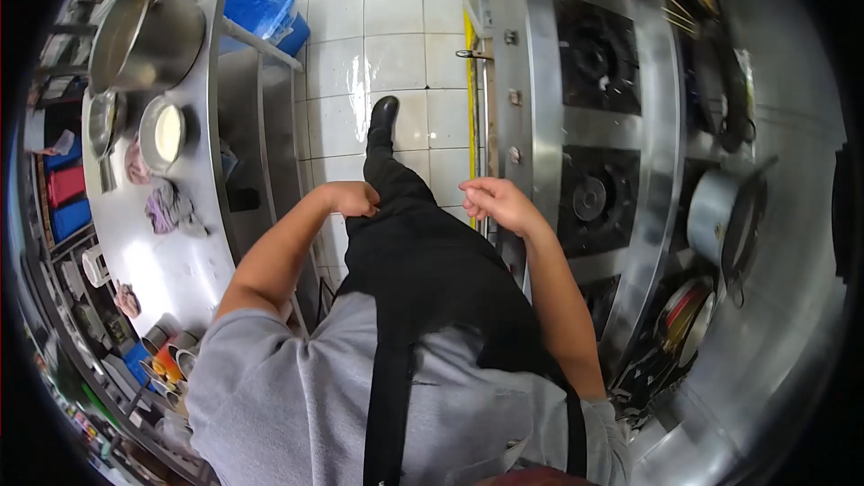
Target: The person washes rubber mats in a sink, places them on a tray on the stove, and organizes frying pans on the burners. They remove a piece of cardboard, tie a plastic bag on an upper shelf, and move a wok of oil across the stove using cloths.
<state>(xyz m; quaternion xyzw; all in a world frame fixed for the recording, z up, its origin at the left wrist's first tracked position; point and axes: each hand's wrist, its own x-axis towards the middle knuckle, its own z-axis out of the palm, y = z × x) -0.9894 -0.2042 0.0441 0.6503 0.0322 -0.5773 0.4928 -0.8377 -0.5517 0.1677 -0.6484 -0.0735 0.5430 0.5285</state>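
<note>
My left hand (354, 199) is curled into a fist in front of the dark apron (423, 261), close to or touching it. What that fist holds, if anything, is hidden. On the other side of my body, my right hand (497, 204) hangs in the air near the stove's front edge. Its fingers are loosely bent and apart, with nothing visible between them. One black boot (384, 117) steps forward on the tiled floor (337, 67).
At left, a steel counter (193, 252) bears a large pot (162, 40), a pan with pale contents (166, 135) and a crumpled cloth (171, 209). A blue bin (256, 7) stands beyond. The stove's burners (589, 198) and a grey pot (715, 216) line the right.
</note>
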